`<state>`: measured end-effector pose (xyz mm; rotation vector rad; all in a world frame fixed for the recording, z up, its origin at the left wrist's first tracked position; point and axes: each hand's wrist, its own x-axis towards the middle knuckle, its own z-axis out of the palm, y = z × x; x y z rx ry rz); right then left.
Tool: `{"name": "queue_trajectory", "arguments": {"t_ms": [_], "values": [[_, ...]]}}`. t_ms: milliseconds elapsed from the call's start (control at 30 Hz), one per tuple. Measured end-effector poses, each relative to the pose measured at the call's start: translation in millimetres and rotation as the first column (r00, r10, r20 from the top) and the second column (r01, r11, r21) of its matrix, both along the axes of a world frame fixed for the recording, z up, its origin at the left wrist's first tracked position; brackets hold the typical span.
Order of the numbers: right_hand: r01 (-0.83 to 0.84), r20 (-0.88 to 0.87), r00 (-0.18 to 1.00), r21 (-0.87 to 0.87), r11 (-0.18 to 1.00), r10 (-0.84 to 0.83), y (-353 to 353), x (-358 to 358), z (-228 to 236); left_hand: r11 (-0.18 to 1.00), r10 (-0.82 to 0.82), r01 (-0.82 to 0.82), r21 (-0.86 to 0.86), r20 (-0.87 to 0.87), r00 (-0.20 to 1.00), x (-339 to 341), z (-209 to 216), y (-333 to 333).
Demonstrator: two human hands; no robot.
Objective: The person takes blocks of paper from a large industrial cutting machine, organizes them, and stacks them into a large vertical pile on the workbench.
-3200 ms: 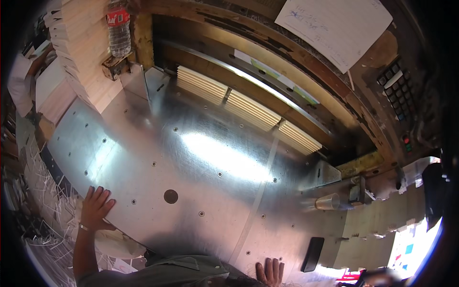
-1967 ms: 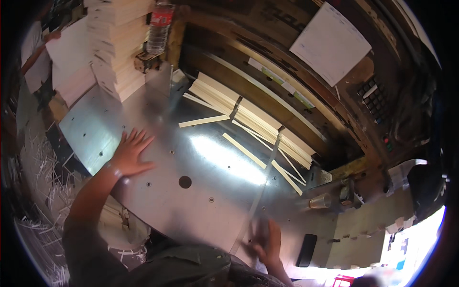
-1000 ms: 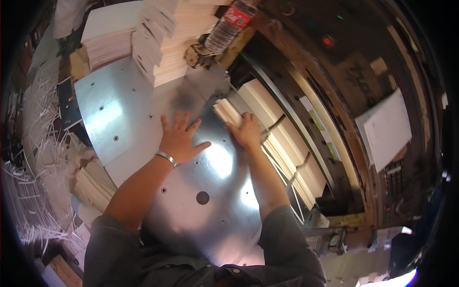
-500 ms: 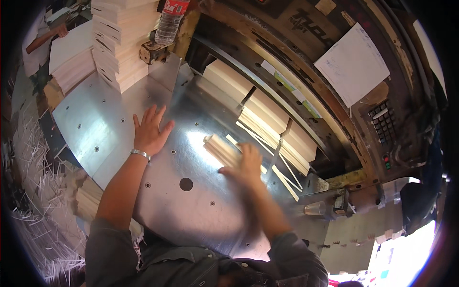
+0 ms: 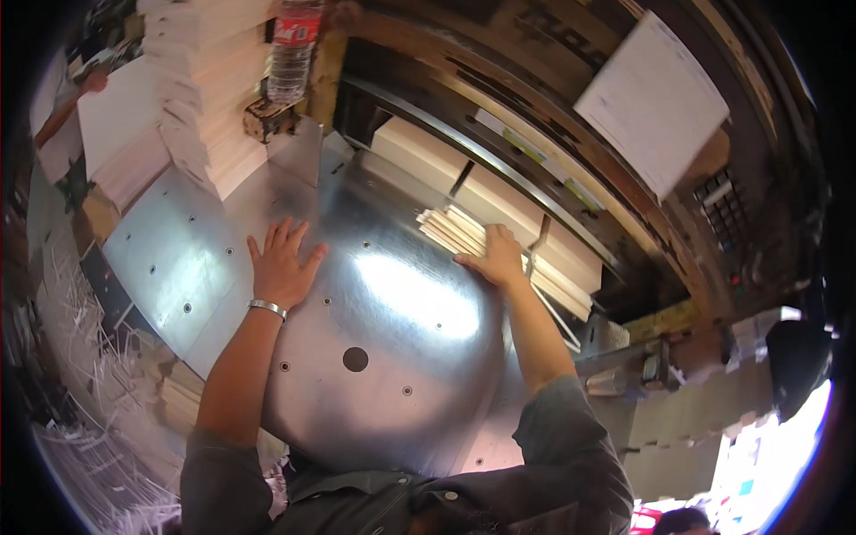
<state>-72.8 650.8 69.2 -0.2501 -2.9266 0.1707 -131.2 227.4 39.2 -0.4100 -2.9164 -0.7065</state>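
Observation:
My left hand [image 5: 287,267] lies flat with its fingers spread on the grey metal worktable [image 5: 357,419], a metal band round its wrist. Nothing is in it. At the far side, my right hand [image 5: 499,259] is closed over a bundle of thin cream paper strips [image 5: 446,227], thumb on the near side and fingers across the top. The bundle's left end fans out a little. Just behind it, cut blocks of paper [image 5: 504,192] stand in a row under the machine's long bar. A few loose strips [image 5: 557,316] stick out right of my hand.
A tall paper stack [image 5: 227,116] and a plastic bottle [image 5: 292,53] with a red label stand at the back left. Paper shavings [image 5: 80,357] heap up at the left. On the machine are a white sheet [image 5: 655,107] and a keypad [image 5: 722,205]. Another person's hand [image 5: 94,82] shows far left.
My right hand has moved away from me and a little right, bringing the strips from the middle of the table up to the paper blocks. My left hand stays flat on the table.

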Motion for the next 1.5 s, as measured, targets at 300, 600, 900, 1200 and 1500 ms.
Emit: {"name": "queue_trajectory", "arguments": {"t_ms": [300, 600, 900, 1200, 1500], "values": [[-0.092, 0.02, 0.995, -0.079, 0.993, 0.094, -125.2, 155.2, -1.8, 1.0, -0.002, 0.002, -0.02, -0.021, 1.0, -12.1, -16.1, 0.7], [0.3, 0.016, 0.954, -0.064, 0.952, -0.3, -7.4, 268.0, -9.6, 0.996, 0.015, -0.016, -0.092, -0.005, 1.0, -8.7, -11.5, 5.2], [0.239, -0.114, 0.96, -0.139, 0.961, -0.255, 139.0, 164.2, 11.8, 0.995, 0.011, -0.01, -0.098, 0.011, 1.0, -11.4, -14.7, 3.7], [0.287, -0.078, 0.953, -0.069, 0.955, -0.293, 153.1, 149.4, 9.2, 0.994, 0.025, -0.025, -0.103, 0.003, 1.0, -15.6, -16.1, 4.7], [0.168, 0.248, 0.957, -0.047, 0.985, -0.151, 49.3, 238.6, 14.6, 0.999, 0.011, -0.011, -0.043, 0.009, 1.0, -18.2, -24.4, -4.1]]}}
